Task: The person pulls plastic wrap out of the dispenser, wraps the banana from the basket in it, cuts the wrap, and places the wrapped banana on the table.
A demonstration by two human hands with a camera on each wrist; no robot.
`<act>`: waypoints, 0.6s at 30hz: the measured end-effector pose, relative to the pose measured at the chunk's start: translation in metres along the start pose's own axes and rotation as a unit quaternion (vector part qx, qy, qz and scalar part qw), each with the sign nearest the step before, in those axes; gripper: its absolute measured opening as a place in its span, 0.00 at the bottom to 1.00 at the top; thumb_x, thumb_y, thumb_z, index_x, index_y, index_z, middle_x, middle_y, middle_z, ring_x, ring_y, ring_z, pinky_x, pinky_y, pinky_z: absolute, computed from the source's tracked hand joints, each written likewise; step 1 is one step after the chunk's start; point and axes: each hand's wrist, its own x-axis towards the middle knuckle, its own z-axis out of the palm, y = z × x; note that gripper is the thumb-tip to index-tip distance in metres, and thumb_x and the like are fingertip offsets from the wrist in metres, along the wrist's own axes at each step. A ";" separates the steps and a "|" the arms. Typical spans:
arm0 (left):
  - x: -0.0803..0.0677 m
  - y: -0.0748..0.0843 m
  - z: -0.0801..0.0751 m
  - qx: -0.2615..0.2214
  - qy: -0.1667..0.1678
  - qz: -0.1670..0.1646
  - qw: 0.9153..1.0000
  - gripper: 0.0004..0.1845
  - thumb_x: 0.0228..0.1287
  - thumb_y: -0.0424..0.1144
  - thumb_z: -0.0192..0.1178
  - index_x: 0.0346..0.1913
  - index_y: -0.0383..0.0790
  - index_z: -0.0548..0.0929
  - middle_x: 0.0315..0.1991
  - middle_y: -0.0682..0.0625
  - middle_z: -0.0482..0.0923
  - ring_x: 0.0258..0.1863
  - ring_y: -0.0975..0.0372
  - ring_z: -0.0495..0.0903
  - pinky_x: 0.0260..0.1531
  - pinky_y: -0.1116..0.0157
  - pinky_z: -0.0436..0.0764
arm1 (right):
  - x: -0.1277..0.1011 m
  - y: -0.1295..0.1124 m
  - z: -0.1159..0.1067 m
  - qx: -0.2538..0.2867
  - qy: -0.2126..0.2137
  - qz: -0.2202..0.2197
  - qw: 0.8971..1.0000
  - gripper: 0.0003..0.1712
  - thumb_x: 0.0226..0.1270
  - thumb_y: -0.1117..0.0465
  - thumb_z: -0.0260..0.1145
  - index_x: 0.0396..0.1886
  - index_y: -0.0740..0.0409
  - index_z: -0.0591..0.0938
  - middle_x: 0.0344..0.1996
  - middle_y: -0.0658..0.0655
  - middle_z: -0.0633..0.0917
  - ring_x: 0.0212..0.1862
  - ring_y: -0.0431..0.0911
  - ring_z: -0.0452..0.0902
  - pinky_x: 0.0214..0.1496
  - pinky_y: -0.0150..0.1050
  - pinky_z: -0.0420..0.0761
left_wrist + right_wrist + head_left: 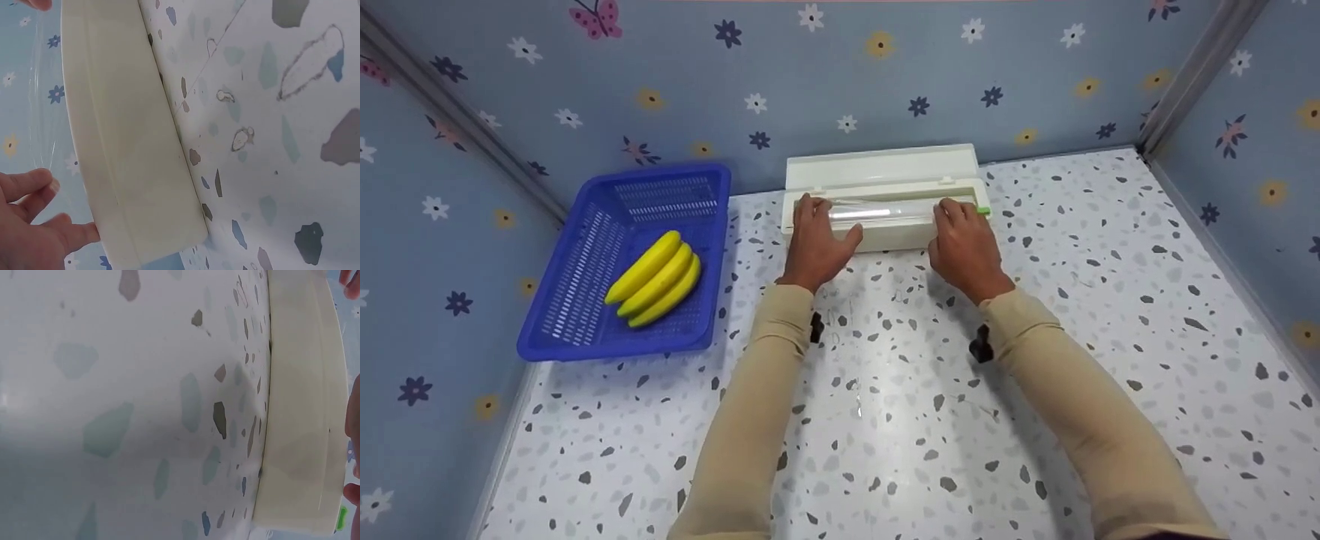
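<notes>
A white cling-film dispenser box (885, 238) stands at the back of the table with its lid (881, 165) raised against the wall. A roll of clear film (885, 212) lies inside. My left hand (816, 244) lies over the box's left end, fingers straight on the film, thumb against the front wall. Over the right end my right hand (964, 244) lies the same way, beside a green slider (984, 211). The left wrist view shows the box front (129, 157), clear film (39, 101) and my left hand (34, 225). In the right wrist view are the box (304, 439) and the slider (341, 517).
A blue plastic basket (585, 262) holding a bunch of yellow bananas (656, 279) sits at the left of the speckled table (900, 420). Flowered walls close in the table at the back and on both sides.
</notes>
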 end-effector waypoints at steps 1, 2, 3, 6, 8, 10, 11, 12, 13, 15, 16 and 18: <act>-0.001 -0.001 -0.001 -0.006 0.000 0.001 1.000 0.36 0.67 0.55 0.59 0.66 0.30 0.72 0.66 0.41 0.63 0.72 0.50 0.58 0.67 0.56 0.66 | 0.000 -0.001 0.000 0.005 0.004 0.002 1.000 0.25 0.63 0.67 0.58 0.59 0.74 0.77 0.57 0.67 0.78 0.56 0.62 0.74 0.55 0.56 0.77; -0.002 -0.002 -0.001 -0.013 0.001 0.004 1.000 0.35 0.67 0.55 0.59 0.65 0.29 0.72 0.65 0.41 0.64 0.70 0.51 0.61 0.66 0.56 0.67 | 0.000 -0.001 -0.001 0.011 0.010 0.002 1.000 0.24 0.63 0.67 0.58 0.58 0.74 0.78 0.56 0.67 0.78 0.54 0.62 0.75 0.53 0.55 0.78; -0.003 -0.003 -0.002 -0.018 0.004 0.007 1.000 0.34 0.68 0.54 0.60 0.64 0.29 0.73 0.64 0.41 0.65 0.67 0.51 0.65 0.64 0.56 0.69 | 0.000 -0.002 -0.001 0.017 0.015 0.002 1.000 0.24 0.63 0.67 0.59 0.57 0.74 0.78 0.55 0.67 0.79 0.53 0.61 0.76 0.51 0.55 0.79; -0.003 -0.005 -0.001 -0.019 0.015 0.015 1.000 0.31 0.68 0.53 0.60 0.61 0.29 0.75 0.59 0.42 0.68 0.58 0.53 0.71 0.59 0.57 0.72 | 0.000 -0.003 -0.004 0.030 0.030 0.000 0.999 0.22 0.63 0.67 0.60 0.56 0.73 0.79 0.54 0.66 0.80 0.51 0.60 0.78 0.46 0.55 0.81; -0.003 -0.006 0.000 -0.015 0.024 0.014 0.999 0.29 0.68 0.52 0.60 0.58 0.30 0.76 0.56 0.42 0.69 0.56 0.53 0.72 0.58 0.57 0.73 | 0.000 -0.003 -0.005 0.037 0.033 -0.004 0.999 0.22 0.63 0.68 0.60 0.56 0.73 0.80 0.53 0.66 0.80 0.50 0.60 0.79 0.44 0.56 0.82; -0.002 -0.006 0.000 -0.011 0.030 0.006 0.999 0.27 0.68 0.51 0.60 0.57 0.30 0.77 0.55 0.43 0.70 0.54 0.53 0.73 0.56 0.57 0.74 | 0.000 -0.004 -0.006 0.042 0.028 -0.004 0.999 0.22 0.63 0.68 0.61 0.56 0.73 0.80 0.53 0.65 0.81 0.50 0.60 0.79 0.43 0.56 0.83; -0.002 -0.006 0.000 -0.010 0.033 0.003 0.999 0.26 0.68 0.50 0.60 0.56 0.31 0.77 0.54 0.43 0.70 0.54 0.53 0.73 0.56 0.57 0.74 | -0.001 -0.005 -0.006 0.047 0.026 -0.003 0.999 0.22 0.63 0.68 0.61 0.56 0.73 0.80 0.53 0.65 0.81 0.51 0.60 0.79 0.43 0.56 0.83; -0.002 -0.005 0.000 -0.009 0.034 0.000 0.999 0.24 0.68 0.48 0.60 0.55 0.31 0.77 0.54 0.42 0.70 0.53 0.52 0.73 0.56 0.57 0.74 | -0.002 -0.005 -0.006 0.053 0.024 -0.001 0.998 0.21 0.63 0.68 0.61 0.56 0.73 0.80 0.53 0.66 0.81 0.51 0.60 0.79 0.43 0.56 0.83; -0.002 -0.005 0.000 -0.007 0.035 -0.002 0.999 0.22 0.68 0.47 0.60 0.55 0.31 0.77 0.53 0.42 0.70 0.53 0.52 0.73 0.56 0.57 0.73 | -0.003 -0.006 -0.006 0.059 0.022 0.002 0.998 0.21 0.63 0.68 0.60 0.56 0.73 0.80 0.53 0.66 0.81 0.52 0.60 0.78 0.43 0.56 0.83; -0.001 -0.004 0.000 0.001 0.036 -0.003 0.999 0.17 0.69 0.41 0.59 0.53 0.32 0.77 0.52 0.42 0.70 0.53 0.52 0.72 0.56 0.57 0.73 | -0.004 -0.007 -0.007 0.068 0.016 0.011 0.997 0.21 0.64 0.69 0.59 0.55 0.73 0.80 0.53 0.65 0.81 0.53 0.60 0.78 0.44 0.56 0.83; -0.001 -0.003 0.001 0.006 0.036 -0.002 0.999 0.15 0.69 0.39 0.59 0.52 0.32 0.77 0.51 0.41 0.71 0.53 0.52 0.72 0.55 0.57 0.73 | -0.005 -0.008 -0.007 0.073 0.014 0.017 0.997 0.21 0.64 0.69 0.59 0.55 0.73 0.80 0.53 0.65 0.81 0.53 0.60 0.78 0.44 0.57 0.82; -0.001 -0.003 0.002 0.017 0.036 0.003 0.999 0.11 0.68 0.33 0.56 0.50 0.32 0.77 0.49 0.41 0.71 0.52 0.52 0.72 0.55 0.57 0.73 | -0.007 -0.008 -0.007 0.079 0.010 0.030 0.996 0.20 0.64 0.69 0.59 0.54 0.73 0.81 0.52 0.65 0.81 0.53 0.59 0.77 0.46 0.57 0.82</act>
